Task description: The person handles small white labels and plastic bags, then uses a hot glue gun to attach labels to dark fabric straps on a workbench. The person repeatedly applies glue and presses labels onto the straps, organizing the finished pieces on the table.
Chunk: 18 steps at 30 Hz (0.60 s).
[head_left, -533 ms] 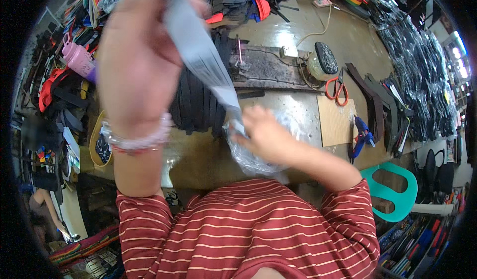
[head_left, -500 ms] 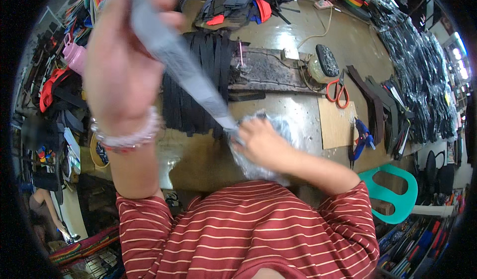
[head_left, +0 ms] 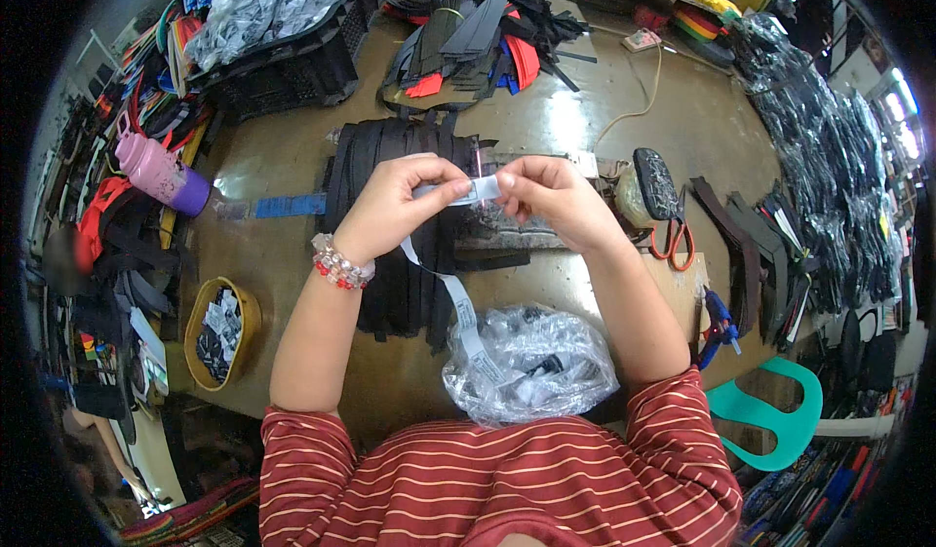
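A long white ribbon of printed labels [head_left: 464, 318] stretches between my two hands above the table. My left hand [head_left: 398, 202] pinches it between thumb and fingers. Its free end lies in the fingertips of my right hand [head_left: 552, 196], closed in a pinch. From my left hand the ribbon hangs in a curve down to a crumpled clear plastic bag [head_left: 575, 352] close to my body; whatever else the bag holds is hard to make out. Beneath my hands lies a row of black webbing straps [head_left: 390, 289], partly covered by my left hand.
At right are red-handled scissors [head_left: 673, 247], a blue glue gun [head_left: 720, 323] and dark strap bundles [head_left: 726, 230]. A yellow bowl of small labels [head_left: 244, 347] and a pink-purple bottle [head_left: 166, 176] stand left. Behind are a black crate [head_left: 292, 79] and a strap pile [head_left: 458, 50].
My left hand has come down from high at the left to the middle, and my right hand has risen from the bag. The ribbon, stretched diagonally before, now hangs slack below my hands.
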Each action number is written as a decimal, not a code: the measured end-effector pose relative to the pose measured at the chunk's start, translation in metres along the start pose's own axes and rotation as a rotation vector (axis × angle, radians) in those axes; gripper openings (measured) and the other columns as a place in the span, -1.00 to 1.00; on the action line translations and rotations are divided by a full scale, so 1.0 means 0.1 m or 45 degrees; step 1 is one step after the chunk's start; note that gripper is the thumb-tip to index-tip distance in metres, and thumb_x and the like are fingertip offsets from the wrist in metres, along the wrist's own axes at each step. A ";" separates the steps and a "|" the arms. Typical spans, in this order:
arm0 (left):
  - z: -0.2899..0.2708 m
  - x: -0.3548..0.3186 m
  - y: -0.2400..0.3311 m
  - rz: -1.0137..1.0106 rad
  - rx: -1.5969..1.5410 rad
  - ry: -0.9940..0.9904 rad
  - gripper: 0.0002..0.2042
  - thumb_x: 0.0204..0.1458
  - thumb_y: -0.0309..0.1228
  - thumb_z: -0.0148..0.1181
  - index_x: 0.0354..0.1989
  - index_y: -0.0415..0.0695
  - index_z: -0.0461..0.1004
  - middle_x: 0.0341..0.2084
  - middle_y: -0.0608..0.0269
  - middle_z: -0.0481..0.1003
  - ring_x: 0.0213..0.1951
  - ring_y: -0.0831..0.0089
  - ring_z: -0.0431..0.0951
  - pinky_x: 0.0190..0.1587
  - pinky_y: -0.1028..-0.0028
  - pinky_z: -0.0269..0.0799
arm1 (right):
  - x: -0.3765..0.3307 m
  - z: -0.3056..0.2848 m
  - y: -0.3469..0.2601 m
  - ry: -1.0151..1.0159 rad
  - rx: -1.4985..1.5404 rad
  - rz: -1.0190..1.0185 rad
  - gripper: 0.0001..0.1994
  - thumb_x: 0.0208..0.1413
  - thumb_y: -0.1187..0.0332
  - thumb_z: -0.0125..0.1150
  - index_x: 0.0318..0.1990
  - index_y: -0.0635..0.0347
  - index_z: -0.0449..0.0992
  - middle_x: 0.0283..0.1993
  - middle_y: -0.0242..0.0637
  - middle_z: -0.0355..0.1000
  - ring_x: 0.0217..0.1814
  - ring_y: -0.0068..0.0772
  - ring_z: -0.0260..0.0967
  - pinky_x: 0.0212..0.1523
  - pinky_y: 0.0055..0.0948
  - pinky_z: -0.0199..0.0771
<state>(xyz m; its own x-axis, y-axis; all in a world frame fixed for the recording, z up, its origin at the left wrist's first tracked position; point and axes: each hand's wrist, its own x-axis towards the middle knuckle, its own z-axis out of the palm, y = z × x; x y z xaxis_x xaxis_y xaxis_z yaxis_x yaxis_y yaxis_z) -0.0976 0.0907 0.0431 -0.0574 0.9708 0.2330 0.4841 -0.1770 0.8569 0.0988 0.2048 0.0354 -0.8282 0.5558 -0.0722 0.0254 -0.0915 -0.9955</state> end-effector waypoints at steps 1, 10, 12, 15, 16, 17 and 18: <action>0.00 0.04 -0.01 0.020 -0.036 -0.018 -0.81 0.04 -0.37 0.20 -0.33 -0.28 0.54 -0.46 0.21 0.54 -0.36 0.55 0.50 -0.27 0.50 0.37 | 0.06 -0.01 0.07 -0.016 0.000 -0.037 -0.81 0.15 0.29 0.19 -0.29 0.27 0.50 -0.42 -0.43 0.43 -0.43 -0.69 0.31 -0.38 -0.65 0.31; 0.14 0.22 -0.34 -0.053 0.207 0.208 -0.81 0.03 -0.36 0.18 -0.39 -0.26 0.50 -0.48 0.07 0.52 -0.41 0.24 0.53 -0.32 0.39 0.39 | 0.39 -0.12 0.45 0.166 0.061 0.050 -0.87 0.04 0.37 0.28 -0.36 0.24 0.52 -0.48 -0.50 0.41 -0.52 -0.75 0.23 -0.50 -0.69 0.20; 0.18 0.23 -0.40 -0.052 0.264 0.240 -0.82 0.03 -0.36 0.18 -0.40 -0.26 0.49 -0.49 0.05 0.51 -0.40 0.16 0.52 -0.33 0.35 0.39 | 0.42 -0.12 0.55 0.221 0.004 0.056 -0.88 0.05 0.38 0.27 -0.36 0.26 0.52 -0.48 -0.50 0.41 -0.52 -0.75 0.23 -0.50 -0.69 0.19; 0.24 0.23 -0.44 -0.062 0.445 0.229 -0.82 0.04 -0.36 0.16 -0.41 -0.26 0.48 -0.49 0.03 0.50 -0.39 0.10 0.51 -0.32 0.31 0.39 | 0.45 -0.13 0.66 0.245 -0.076 0.023 -0.89 0.06 0.40 0.24 -0.37 0.26 0.51 -0.48 -0.51 0.41 -0.52 -0.75 0.21 -0.50 -0.70 0.17; 0.24 0.24 -0.45 -0.072 0.519 0.195 -0.81 0.04 -0.36 0.16 -0.41 -0.26 0.48 -0.49 0.03 0.50 -0.39 0.09 0.51 -0.31 0.30 0.39 | 0.45 -0.14 0.67 0.247 -0.110 0.019 -0.89 0.06 0.40 0.24 -0.37 0.26 0.51 -0.49 -0.51 0.41 -0.52 -0.76 0.21 -0.50 -0.71 0.16; 0.24 0.24 -0.44 -0.061 0.520 0.228 -0.82 0.04 -0.36 0.16 -0.40 -0.26 0.48 -0.49 0.03 0.50 -0.39 0.11 0.52 -0.32 0.31 0.40 | 0.46 -0.14 0.68 0.213 -0.145 0.020 -0.89 0.06 0.40 0.24 -0.38 0.25 0.50 -0.49 -0.51 0.41 -0.52 -0.76 0.20 -0.50 -0.71 0.16; 0.23 0.24 -0.44 -0.049 0.519 0.238 -0.82 0.04 -0.36 0.17 -0.40 -0.26 0.49 -0.48 0.03 0.51 -0.39 0.13 0.53 -0.32 0.32 0.40 | 0.45 -0.15 0.67 0.209 -0.128 0.074 -0.90 0.09 0.41 0.16 -0.37 0.24 0.46 -0.49 -0.46 0.39 -0.50 -0.68 0.24 -0.47 -0.65 0.21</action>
<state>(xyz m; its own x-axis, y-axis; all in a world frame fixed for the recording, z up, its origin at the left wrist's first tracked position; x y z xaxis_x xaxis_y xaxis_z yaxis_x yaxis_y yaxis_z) -0.1004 0.1256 0.0005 -0.2207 0.9227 0.3160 0.7810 -0.0268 0.6240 0.0716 0.2365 -0.0350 -0.7214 0.6800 -0.1310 0.1334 -0.0491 -0.9898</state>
